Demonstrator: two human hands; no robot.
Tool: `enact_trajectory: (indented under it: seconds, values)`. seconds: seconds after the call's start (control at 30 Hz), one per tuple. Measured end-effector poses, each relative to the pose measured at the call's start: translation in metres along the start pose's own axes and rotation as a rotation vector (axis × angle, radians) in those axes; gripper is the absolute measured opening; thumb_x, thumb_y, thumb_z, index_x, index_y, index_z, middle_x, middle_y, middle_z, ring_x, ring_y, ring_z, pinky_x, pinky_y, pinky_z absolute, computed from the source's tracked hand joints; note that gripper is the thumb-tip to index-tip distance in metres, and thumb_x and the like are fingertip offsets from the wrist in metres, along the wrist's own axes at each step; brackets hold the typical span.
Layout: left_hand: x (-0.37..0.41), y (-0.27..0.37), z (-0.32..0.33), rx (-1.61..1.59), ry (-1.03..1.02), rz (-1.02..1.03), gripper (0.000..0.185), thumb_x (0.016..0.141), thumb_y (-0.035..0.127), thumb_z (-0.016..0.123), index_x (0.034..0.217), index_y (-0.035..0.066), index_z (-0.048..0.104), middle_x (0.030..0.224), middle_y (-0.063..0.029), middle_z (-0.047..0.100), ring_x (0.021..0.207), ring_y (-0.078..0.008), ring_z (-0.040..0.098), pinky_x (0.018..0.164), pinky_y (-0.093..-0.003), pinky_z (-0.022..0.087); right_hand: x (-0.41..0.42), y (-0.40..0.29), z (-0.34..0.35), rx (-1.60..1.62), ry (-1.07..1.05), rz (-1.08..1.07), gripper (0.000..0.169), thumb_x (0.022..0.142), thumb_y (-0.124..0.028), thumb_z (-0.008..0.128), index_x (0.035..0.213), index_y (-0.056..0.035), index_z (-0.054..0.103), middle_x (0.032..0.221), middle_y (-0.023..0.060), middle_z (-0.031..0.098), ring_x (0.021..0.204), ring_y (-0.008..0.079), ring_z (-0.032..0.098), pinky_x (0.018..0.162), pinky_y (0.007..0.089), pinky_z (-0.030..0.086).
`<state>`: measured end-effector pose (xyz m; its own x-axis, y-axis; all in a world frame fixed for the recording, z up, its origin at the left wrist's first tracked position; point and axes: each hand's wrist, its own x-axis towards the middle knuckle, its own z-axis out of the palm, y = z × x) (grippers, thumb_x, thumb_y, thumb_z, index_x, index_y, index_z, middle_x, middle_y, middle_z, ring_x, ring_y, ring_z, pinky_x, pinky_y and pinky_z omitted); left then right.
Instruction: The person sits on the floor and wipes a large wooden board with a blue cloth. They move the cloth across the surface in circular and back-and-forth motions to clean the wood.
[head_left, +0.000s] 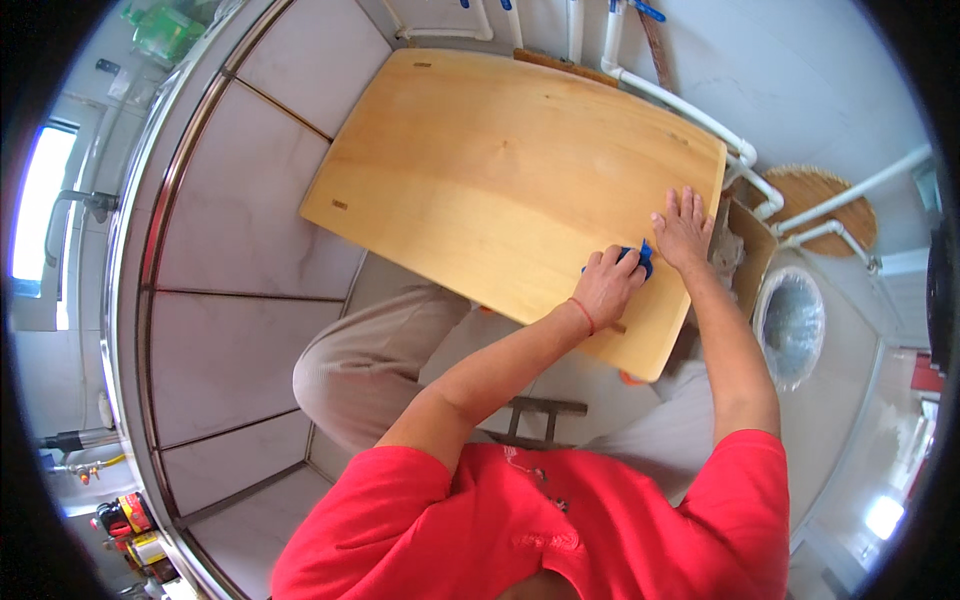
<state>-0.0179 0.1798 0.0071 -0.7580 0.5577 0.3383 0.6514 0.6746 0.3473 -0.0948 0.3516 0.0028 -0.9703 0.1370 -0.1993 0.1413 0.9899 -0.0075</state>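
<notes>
A pale wooden board (480, 172) with rounded corners and small slots lies tilted in front of me, above my knees. My left hand (609, 289), with a red string on its wrist, is closed over a bunched blue cloth (645, 257) near the board's right end. The cloth is pressed against the board's surface and is partly hidden by my fingers. Just right of it, my right hand (682, 229) rests palm down by the board's right edge, fingers spread. Nothing shows in this hand.
Tiled cabinet panels (247, 210) stand on the left. White pipes (675, 101) run along the wall behind the board. At right are an open cardboard box (752, 240), a round brown board (825, 206) and a plastic-lined bin (791, 330). A dark frame (551, 409) lies below.
</notes>
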Motion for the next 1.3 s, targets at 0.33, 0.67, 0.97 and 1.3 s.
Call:
enact_trajectory:
  seconds: [0.33, 0.67, 0.97, 1.3]
  values:
    - [-0.099, -0.099, -0.072, 0.270, 0.191, -0.301, 0.024, 0.070, 0.004, 0.055, 0.093, 0.010, 0.059, 0.104, -0.0124, 0.058, 0.091, -0.0345, 0.055, 0.076, -0.0443, 0.046, -0.149, 0.033, 0.014, 0.169, -0.137, -0.060, 0.070, 0.090, -0.040, 0.048, 0.145, -0.0126, 0.015, 0.152, 0.0155, 0.004, 0.140, 0.0326, 0.008, 0.108, 0.0535, 0.019]
    - [-0.098, -0.125, -0.067, 0.444, 0.108, -0.614, 0.033, 0.071, 0.010, 0.059, 0.104, 0.011, 0.062, 0.109, -0.0144, 0.058, 0.096, -0.0337, 0.054, 0.084, -0.0436, 0.043, -0.155, 0.051, 0.095, 0.916, 0.101, 0.035, 0.096, 0.085, -0.041, 0.060, 0.140, 0.0075, -0.002, 0.143, 0.0333, 0.014, 0.136, 0.0401, 0.016, 0.111, 0.0397, 0.022]
    - [-0.032, 0.057, 0.025, 0.044, 0.033, -0.025, 0.024, 0.065, 0.008, 0.059, 0.089, 0.007, 0.058, 0.095, -0.0116, 0.056, 0.084, -0.0304, 0.054, 0.072, -0.0432, 0.044, -0.113, 0.067, 0.075, 1.048, -0.198, 0.063, 0.059, 0.094, -0.040, 0.040, 0.133, 0.0036, 0.037, 0.138, 0.0222, 0.038, 0.127, 0.0306, 0.040, 0.103, 0.0380, 0.033]
    - [-0.045, -0.004, -0.019, 0.075, 0.076, -0.123, 0.025, 0.068, 0.011, 0.062, 0.093, 0.011, 0.059, 0.108, -0.0109, 0.056, 0.097, -0.0331, 0.053, 0.080, -0.0433, 0.045, -0.110, 0.072, 0.109, 1.488, -0.166, 0.256, 0.067, 0.093, -0.053, 0.037, 0.137, -0.0034, 0.035, 0.138, 0.0092, 0.041, 0.123, 0.0210, 0.043, 0.098, 0.0333, 0.038]
